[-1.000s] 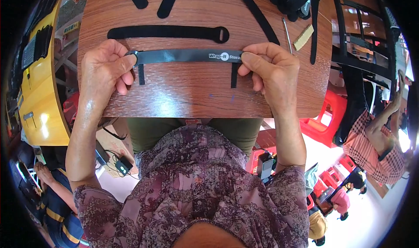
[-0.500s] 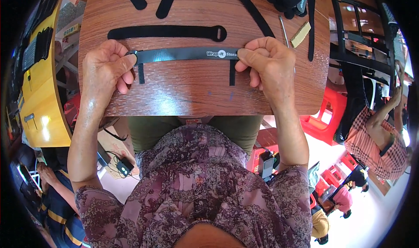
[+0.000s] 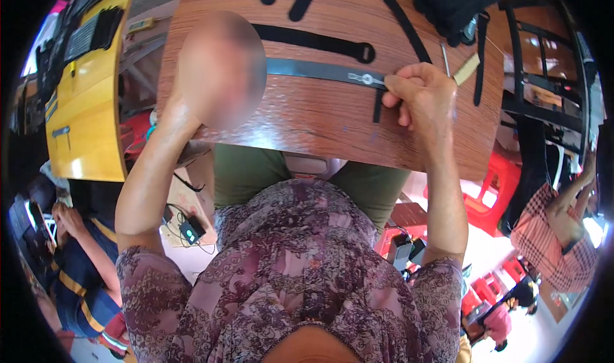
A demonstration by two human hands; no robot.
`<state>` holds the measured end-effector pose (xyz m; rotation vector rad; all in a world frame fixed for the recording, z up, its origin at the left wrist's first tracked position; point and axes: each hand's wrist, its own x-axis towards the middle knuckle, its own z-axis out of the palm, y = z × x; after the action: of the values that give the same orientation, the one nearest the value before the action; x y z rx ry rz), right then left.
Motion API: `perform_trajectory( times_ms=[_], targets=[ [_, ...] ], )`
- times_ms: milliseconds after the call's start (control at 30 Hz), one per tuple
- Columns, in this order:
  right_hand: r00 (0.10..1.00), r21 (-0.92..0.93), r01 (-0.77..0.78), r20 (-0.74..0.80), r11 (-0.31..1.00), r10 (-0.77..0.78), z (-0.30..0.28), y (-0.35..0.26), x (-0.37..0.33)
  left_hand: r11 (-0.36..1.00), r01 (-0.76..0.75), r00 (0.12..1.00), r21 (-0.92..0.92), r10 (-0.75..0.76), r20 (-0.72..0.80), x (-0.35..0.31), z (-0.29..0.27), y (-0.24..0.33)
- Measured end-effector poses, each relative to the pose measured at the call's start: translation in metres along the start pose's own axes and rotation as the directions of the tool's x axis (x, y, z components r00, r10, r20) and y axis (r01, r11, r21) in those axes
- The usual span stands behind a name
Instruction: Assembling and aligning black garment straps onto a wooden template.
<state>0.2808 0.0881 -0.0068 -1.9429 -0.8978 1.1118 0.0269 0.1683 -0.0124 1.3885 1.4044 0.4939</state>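
A flat, shiny black strap [image 3: 313, 69] with a pale printed mark stretches between my two hands above the table. My right hand [image 3: 422, 94] is closed in a pinch on its right end. From beside that pinch, a short dark tab [image 3: 377, 106] hangs down. At the strap's other end is my left hand [image 3: 220, 75]; a blurred patch covers its fingers, so their grip does not show. Just beyond lies a black fabric strap [image 3: 313, 40] with a slotted round end, its left part hidden behind the blurred patch.
More black straps [image 3: 400, 21] lie on the wooden table [image 3: 307, 123]. A heap of black straps [image 3: 454, 8], a yellowish block [image 3: 467, 70] and a thin metal tool [image 3: 445, 59] are at the right. Red stools [image 3: 492, 190] stand beyond. Other people sit on both sides.
The view has shifted, so table and hands sit further right in it. My left hand, earlier pinching the strap's left end, is now blurred. My right hand keeps its pinch.
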Motion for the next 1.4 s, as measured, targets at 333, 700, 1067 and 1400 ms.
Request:
perform_trajectory(
  times_ms=[333, 700, 1067, 1400],
  targets=[
    [0.995, -0.253, 0.05, -0.074, 0.966, -0.07, 0.007, -0.008, -0.008, 0.991, 0.064, 0.994, 0.115, -0.074, 0.077, 0.007, -0.016, 0.004],
    [0.991, -0.223, 0.105, -0.061, 0.969, -0.121, 0.005, 0.001, -0.005, 0.986, 0.002, 0.998, 0.168, -0.011, 0.055, 0.009, -0.014, -0.003],
    [0.985, -0.223, 0.093, -0.12, 0.97, -0.122, 0.012, 0.004, -0.007, 0.956, -0.003, 1.0, 0.294, -0.006, 0.028, 0.002, -0.012, 0.002],
    [0.862, -0.639, 0.315, -0.117, 0.702, -0.493, 0.015, 0.029, -0.003, 0.615, -0.339, 0.852, 0.712, 0.522, -0.045, -0.01, -0.01, -0.02]
  ],
)
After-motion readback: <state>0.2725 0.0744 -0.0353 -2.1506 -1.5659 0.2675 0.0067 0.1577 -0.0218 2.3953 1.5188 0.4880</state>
